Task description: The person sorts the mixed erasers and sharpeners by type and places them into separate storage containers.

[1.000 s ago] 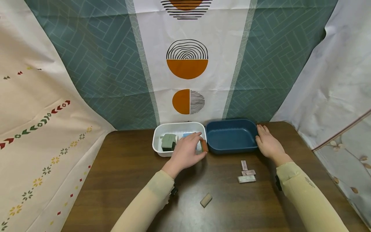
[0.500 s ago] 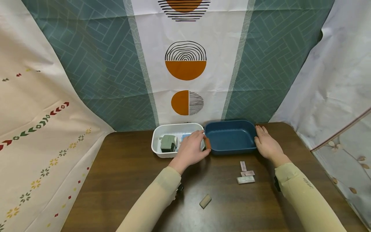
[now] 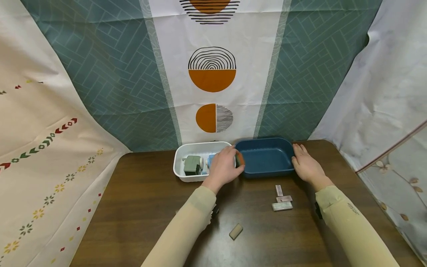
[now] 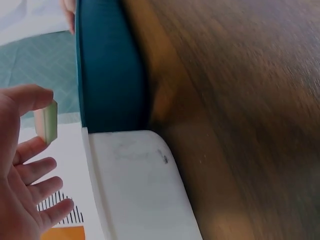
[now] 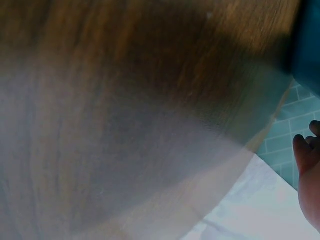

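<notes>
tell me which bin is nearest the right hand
The blue bin: its right end is beside the right hand. The white bin stands on the blue one's left, farther from that hand.

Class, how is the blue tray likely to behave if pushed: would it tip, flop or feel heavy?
The blue tray would probably slide rather than tip, being wide and low. It is likely stiff, judging by its clean, even curves. It looks thin-edged, so may be light.
</notes>
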`<state>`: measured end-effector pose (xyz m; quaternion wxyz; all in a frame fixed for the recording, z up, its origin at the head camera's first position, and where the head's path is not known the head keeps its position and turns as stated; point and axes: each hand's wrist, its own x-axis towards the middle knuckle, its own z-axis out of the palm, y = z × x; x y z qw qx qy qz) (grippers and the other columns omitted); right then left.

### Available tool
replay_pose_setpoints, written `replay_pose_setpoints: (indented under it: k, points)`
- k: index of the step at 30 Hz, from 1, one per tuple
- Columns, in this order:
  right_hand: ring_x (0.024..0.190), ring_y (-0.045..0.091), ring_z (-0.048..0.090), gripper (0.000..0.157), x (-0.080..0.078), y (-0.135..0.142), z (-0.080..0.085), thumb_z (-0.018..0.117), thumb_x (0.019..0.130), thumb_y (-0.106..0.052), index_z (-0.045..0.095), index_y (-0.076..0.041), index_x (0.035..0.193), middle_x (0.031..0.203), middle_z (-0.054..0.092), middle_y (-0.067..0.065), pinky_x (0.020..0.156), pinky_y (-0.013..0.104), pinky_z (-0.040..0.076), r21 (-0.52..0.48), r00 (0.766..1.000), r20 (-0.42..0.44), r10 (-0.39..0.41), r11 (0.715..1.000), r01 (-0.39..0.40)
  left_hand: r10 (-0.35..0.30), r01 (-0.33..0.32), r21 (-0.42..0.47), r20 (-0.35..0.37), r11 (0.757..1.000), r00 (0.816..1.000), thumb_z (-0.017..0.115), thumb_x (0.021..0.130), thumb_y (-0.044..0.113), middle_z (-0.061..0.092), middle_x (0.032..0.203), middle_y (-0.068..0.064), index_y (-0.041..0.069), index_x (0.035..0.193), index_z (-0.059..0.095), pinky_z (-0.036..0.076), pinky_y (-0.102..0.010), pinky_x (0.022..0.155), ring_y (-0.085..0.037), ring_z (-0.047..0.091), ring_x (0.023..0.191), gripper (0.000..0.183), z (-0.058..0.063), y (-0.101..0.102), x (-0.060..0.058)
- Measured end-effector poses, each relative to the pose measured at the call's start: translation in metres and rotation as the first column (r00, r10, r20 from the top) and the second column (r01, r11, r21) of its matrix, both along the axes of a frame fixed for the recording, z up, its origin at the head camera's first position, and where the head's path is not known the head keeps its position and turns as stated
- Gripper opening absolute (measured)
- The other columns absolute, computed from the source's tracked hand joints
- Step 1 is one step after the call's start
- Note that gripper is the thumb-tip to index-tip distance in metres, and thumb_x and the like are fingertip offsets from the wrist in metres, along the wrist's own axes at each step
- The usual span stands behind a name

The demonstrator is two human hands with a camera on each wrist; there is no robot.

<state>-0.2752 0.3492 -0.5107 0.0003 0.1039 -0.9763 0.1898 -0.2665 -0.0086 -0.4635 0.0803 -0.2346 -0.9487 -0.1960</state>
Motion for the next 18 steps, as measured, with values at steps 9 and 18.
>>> replay_pose_setpoints:
  k: [9, 18]
  points:
    - [0.158, 0.056, 0.010, 0.062, -0.001, 0.000, -0.001, 0.032, 0.116, -0.019, 0.016, 0.015, 0.164, 0.169, 0.018, 0.039, 0.126, 0.065, 0.018, -0.003, 1.000, -0.009, -0.001, 1.000, 0.001, 0.047, -0.042, -0.141, 0.035, 0.989, 0.998, 0.076, 0.098, 0.044, 0.052, 0.161, -0.011, 0.012, 0.132, 0.070, 0.044, -0.051, 0.116, -0.030, 0.044, 0.151, 0.047, -0.003, 0.014, -0.006]
    - [0.158, 0.055, 0.010, 0.062, -0.001, 0.000, -0.001, 0.034, 0.115, -0.018, 0.016, 0.015, 0.164, 0.169, 0.018, 0.038, 0.126, 0.065, 0.017, -0.005, 1.000, -0.008, -0.003, 1.000, 0.003, 0.060, -0.053, -0.208, 0.024, 0.977, 0.998, 0.074, 0.100, 0.046, 0.051, 0.161, -0.011, 0.014, 0.125, 0.071, 0.043, -0.051, 0.116, -0.031, 0.040, 0.154, 0.040, -0.007, 0.025, -0.013]
